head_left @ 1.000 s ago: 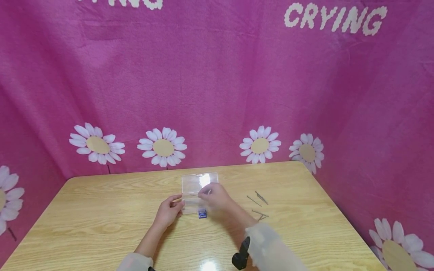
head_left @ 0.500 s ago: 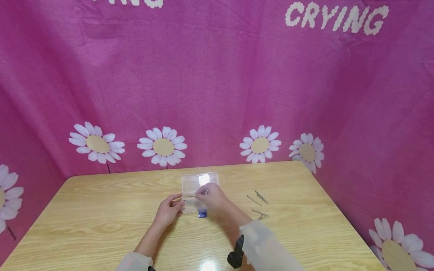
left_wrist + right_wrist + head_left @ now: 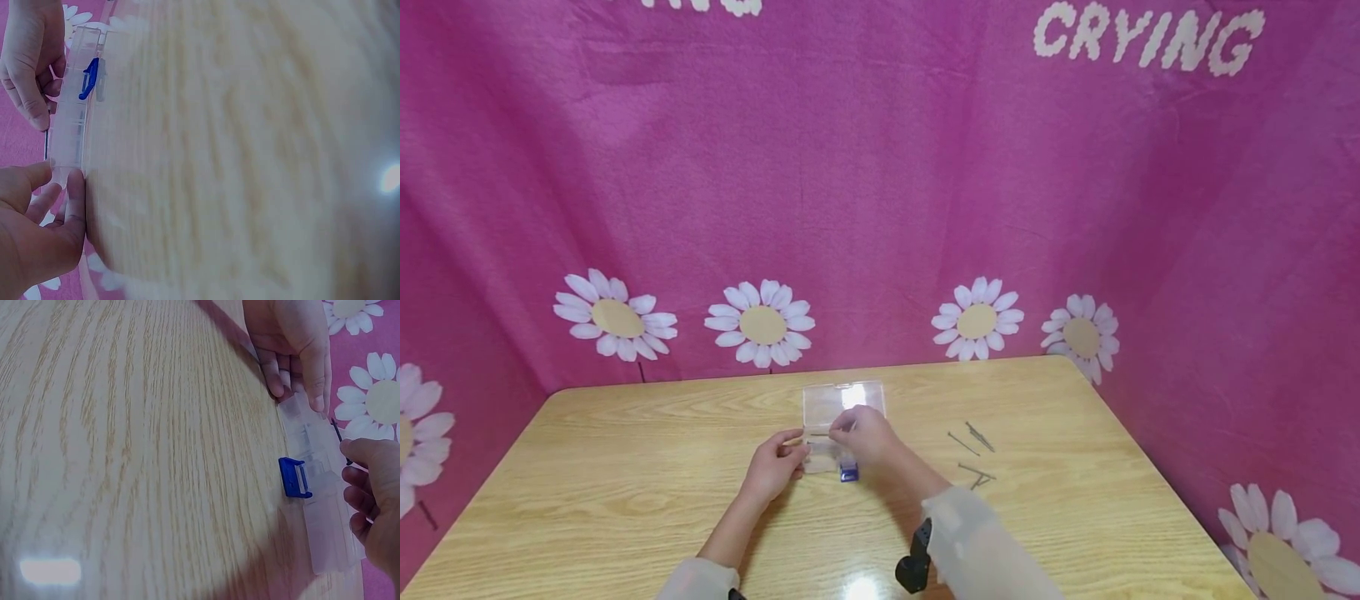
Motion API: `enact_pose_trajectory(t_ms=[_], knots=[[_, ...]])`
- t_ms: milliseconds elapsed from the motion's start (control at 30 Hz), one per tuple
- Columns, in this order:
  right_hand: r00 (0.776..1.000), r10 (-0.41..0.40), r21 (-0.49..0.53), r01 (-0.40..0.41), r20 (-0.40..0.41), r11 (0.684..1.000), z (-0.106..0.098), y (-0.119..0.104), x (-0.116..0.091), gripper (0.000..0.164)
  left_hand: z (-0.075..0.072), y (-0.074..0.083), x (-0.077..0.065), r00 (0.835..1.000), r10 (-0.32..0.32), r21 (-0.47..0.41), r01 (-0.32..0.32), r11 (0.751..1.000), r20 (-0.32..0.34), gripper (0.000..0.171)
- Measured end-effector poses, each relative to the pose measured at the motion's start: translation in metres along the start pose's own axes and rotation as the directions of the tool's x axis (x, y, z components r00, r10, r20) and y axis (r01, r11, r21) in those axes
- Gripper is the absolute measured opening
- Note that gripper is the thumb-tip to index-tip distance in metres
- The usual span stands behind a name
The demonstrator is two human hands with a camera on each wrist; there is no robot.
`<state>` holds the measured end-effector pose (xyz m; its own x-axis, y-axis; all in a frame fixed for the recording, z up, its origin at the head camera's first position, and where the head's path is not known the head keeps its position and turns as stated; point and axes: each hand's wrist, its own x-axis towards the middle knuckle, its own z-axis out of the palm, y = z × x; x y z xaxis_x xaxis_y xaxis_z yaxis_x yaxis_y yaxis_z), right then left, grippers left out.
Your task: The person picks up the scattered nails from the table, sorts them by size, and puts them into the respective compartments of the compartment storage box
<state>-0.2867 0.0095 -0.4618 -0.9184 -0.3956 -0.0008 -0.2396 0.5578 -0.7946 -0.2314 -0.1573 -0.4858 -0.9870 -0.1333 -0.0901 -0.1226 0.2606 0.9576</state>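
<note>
A clear plastic compartment box (image 3: pixel 822 457) with a blue latch (image 3: pixel 848 472) stands on the table, its see-through lid (image 3: pixel 827 407) raised at the back. My left hand (image 3: pixel 769 471) grips the box's left end, thumb on top and fingers against the side, as the right wrist view shows. Over the box's back part, my right hand (image 3: pixel 867 435) pinches a thin dark nail (image 3: pixel 339 440) between thumb and index finger. The nail lies nearly along the box's length; whether it touches the box I cannot tell. The right hand hides part of the box in the head view.
Several loose nails (image 3: pixel 977 437) lie on the wooden table (image 3: pixel 625 483) to the right of the box. A pink curtain (image 3: pixel 865 183) with daisies hangs behind the table and along its sides.
My right hand has moved slightly left along the box with the nail. The left hand stays on the box's end, and the loose nails have not moved.
</note>
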Motion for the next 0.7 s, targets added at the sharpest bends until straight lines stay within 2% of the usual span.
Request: enact_pose_trajectory(t_ms=[100,333,700], knots=[[1.000,0.014,-0.001,-0.014,0.002,1.000,0.0010,0.0010,-0.0001,0.010,-0.0002,0.0004,-0.0001,1.000,-0.002,0.000,0.002,1.000,-0.002,0.038],[1.000,-0.013,-0.050,0.013,-0.005,0.999,0.0020,0.0019,-0.0005,0.010,-0.0004,0.0014,0.0004,1.000,0.004,0.006,-0.004,1.000,-0.005,0.038],[0.999,-0.046,-0.055,0.044,-0.026,0.997,0.0027,0.0024,-0.0003,0.010,0.0000,0.0003,0.0004,1.000,-0.004,0.003,0.004,1.000,-0.008,0.038]])
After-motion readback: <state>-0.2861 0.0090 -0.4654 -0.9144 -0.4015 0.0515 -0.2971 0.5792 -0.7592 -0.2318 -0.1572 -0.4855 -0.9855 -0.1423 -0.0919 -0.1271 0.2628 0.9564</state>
